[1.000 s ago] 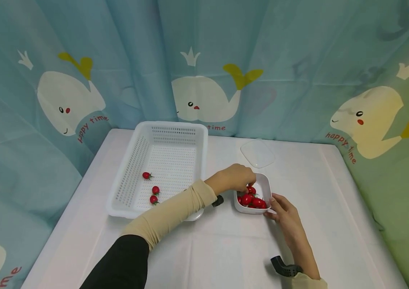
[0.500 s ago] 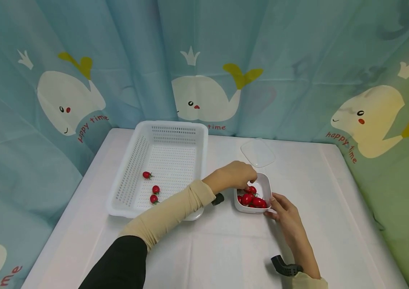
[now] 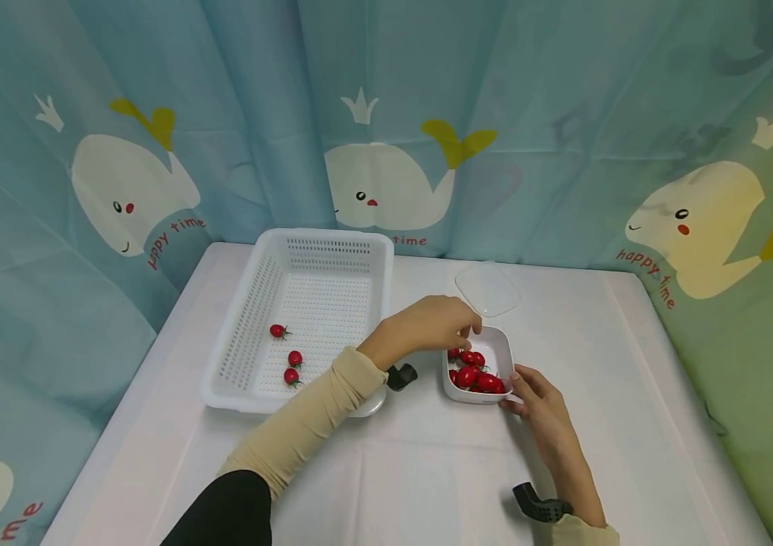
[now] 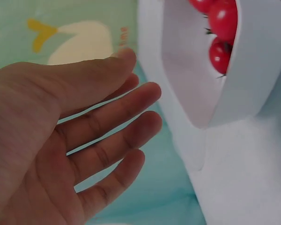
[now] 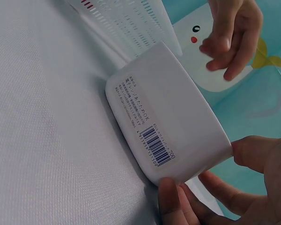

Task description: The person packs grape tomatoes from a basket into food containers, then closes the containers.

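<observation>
A small white plastic container [image 3: 466, 396] holds several red cherry tomatoes [image 3: 466, 377]. My left hand [image 3: 430, 324] hovers above its far left edge; in the left wrist view that hand [image 4: 79, 126] has relaxed fingers with nothing between them. At the container's right side, my right hand [image 3: 542, 409] grips it. The right wrist view has the thumb at the rim and the fingertips low on the wall of the container [image 5: 154, 103], which bears printed text and a barcode. Three more cherry tomatoes [image 3: 290, 377] lie in the white perforated basket [image 3: 331, 299], left of the container.
A clear lid [image 3: 488, 290] lies flat behind the container. The left forearm [image 3: 311, 417] crosses the basket's near right corner. A whale-print curtain [image 3: 529, 114] hangs around the back and sides of the white-covered table [image 3: 413, 485].
My left hand has lifted out of the container and drawn slightly back and left, its fingers loosened. More tomatoes show beneath it. My right hand keeps its hold on the container.
</observation>
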Demonstrator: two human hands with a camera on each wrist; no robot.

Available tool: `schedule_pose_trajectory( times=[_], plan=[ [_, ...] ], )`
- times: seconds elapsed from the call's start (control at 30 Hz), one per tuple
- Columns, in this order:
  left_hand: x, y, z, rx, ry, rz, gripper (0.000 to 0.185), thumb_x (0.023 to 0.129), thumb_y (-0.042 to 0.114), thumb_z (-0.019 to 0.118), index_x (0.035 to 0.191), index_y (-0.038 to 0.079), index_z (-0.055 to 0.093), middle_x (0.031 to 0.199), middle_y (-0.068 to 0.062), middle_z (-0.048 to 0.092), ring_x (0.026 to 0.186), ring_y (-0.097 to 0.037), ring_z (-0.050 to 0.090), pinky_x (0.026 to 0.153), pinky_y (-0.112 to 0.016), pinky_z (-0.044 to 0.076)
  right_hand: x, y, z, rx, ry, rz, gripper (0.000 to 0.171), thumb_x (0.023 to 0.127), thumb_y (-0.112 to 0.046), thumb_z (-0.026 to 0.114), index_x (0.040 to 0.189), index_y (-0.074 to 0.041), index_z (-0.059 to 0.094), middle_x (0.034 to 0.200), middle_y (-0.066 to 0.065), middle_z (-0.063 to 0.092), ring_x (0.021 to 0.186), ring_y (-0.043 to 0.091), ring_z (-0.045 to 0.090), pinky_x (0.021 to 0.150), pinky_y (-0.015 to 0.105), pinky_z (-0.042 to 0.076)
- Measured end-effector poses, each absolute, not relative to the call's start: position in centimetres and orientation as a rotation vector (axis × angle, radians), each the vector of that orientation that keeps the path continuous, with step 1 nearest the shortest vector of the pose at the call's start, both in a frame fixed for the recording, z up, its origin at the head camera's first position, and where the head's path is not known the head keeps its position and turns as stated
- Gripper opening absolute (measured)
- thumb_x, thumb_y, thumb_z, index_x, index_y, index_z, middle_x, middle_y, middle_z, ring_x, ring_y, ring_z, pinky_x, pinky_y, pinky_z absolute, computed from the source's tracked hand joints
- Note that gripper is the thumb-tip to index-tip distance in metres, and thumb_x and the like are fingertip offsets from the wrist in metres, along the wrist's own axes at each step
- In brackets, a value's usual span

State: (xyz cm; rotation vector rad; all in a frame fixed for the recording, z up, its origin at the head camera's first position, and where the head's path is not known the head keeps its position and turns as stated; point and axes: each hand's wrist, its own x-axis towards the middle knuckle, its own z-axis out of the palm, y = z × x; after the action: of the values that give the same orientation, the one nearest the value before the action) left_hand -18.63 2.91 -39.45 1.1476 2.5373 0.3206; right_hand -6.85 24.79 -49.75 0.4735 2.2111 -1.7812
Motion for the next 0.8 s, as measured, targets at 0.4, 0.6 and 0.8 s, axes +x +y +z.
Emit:
schedule_pose_trajectory(
  times=[0.4, 0.6, 0.8],
  plan=[
    [-17.8, -1.9, -38.3, 1.102, 2.532, 0.680, 0.029, 0.100, 0.025, 0.071, 0.128, 0.017, 0.073, 0.110, 0.004, 0.076, 0.095, -0.011, 0.066, 0.084, -0.026, 0.053, -6.9, 24.8, -49.7, 0.487, 2.206, -1.789, 0.055, 0.111, -0.035, 0.049, 0.157, -0.004, 0.040, 0.161, 0.018, 0.043, 0.104, -0.004, 0.059, 0.088, 0.012, 0.055],
    [-17.7, -5.2, -37.9, 1.065, 2.515, 0.805, 0.029, 0.101, 0.023, 0.070, 0.129, 0.016, 0.072, 0.108, 0.006, 0.074, 0.098, -0.009, 0.067, 0.089, -0.027, 0.054, -6.9, 24.7, -49.6, 0.490, 2.209, -1.781, 0.056, 0.111, -0.036, 0.049, 0.157, -0.005, 0.039, 0.161, 0.017, 0.042, 0.105, -0.004, 0.059, 0.088, 0.011, 0.054],
    [-17.7, -8.0, -37.7, 1.041, 2.508, 0.865, 0.026, 0.100, 0.021, 0.070, 0.126, 0.016, 0.074, 0.106, 0.006, 0.074, 0.097, -0.010, 0.067, 0.089, -0.029, 0.054, -6.8, 24.7, -49.6, 0.491, 2.211, -1.769, 0.058, 0.111, -0.038, 0.049, 0.157, -0.005, 0.039, 0.162, 0.017, 0.042, 0.108, -0.002, 0.058, 0.089, 0.011, 0.054]
  ],
)
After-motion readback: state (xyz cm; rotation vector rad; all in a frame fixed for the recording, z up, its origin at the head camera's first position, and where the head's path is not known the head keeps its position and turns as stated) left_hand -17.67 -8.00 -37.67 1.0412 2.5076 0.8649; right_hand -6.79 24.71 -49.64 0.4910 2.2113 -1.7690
